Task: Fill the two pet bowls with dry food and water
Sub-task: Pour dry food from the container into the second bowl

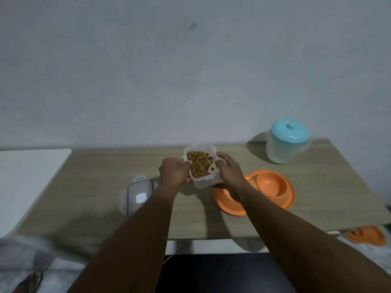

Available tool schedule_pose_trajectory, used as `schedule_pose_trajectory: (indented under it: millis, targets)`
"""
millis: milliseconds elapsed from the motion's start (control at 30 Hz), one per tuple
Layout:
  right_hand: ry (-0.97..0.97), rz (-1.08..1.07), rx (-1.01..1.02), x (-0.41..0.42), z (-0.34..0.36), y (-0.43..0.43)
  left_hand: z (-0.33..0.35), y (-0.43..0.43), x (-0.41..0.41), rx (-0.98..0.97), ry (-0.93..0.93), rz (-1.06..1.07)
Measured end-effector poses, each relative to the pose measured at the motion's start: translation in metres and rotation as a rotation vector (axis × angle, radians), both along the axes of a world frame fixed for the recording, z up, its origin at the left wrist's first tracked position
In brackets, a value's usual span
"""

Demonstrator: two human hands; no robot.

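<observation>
View from the head camera. We held the clear plastic container (pixel 206 182) of dry food (pixel 200 164) in the air above the wooden table (pixel 95 176), near its far edge and just left of the orange double bowl (pixel 289 193). Our left hand (pixel 174 172) clasped the container's left wall, fingers curled over the rim. Our right hand (pixel 229 172) clasped the right wall in the same manner. The mouth was tipped toward us, with the kibble heaped inside. The container's latched lid (pixel 139 193) lay flat on the table to the left, well apart from the bowl. The bowl's right well showed no food or water, and our right wrist hid part of the left well. A translucent jug (pixel 281 151) with a teal cap (pixel 289 132) stood capped at the far right corner, and we could not read its water level.

We judged the container light, stiff and smooth-walled, best gripped on its two short walls just under the rim, as shown. Loose kibble was likely to slide all at once, so a slow tilt over one well was called for. If full, the jug would be the heavier item.
</observation>
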State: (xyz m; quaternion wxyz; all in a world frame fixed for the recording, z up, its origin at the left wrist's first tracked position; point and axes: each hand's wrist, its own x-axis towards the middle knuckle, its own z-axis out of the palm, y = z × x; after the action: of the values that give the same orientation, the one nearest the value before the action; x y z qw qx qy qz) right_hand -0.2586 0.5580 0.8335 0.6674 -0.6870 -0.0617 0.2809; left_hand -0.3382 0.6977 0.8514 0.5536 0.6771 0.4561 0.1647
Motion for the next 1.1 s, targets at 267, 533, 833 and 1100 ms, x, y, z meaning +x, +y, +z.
schedule_pose_trajectory:
  millis: [267,533,833,1100]
  targets:
    - [-0.016,-0.106,0.057,0.022,0.024,-0.101,0.017,-0.095,0.035,-0.071,-0.077,-0.144]
    - [-0.090,-0.248,-0.144,0.046,0.000,-0.175,-0.064,-0.096,0.021,0.349,0.271,-0.559]
    - [-0.299,-0.133,-0.321,0.072,-0.011,-0.177,-0.101,-0.083,0.008,0.482,0.267,-0.872]
    - [-0.513,-0.070,-0.482,0.077,-0.003,-0.161,-0.102,-0.084,0.024,0.506,0.393,-0.838]
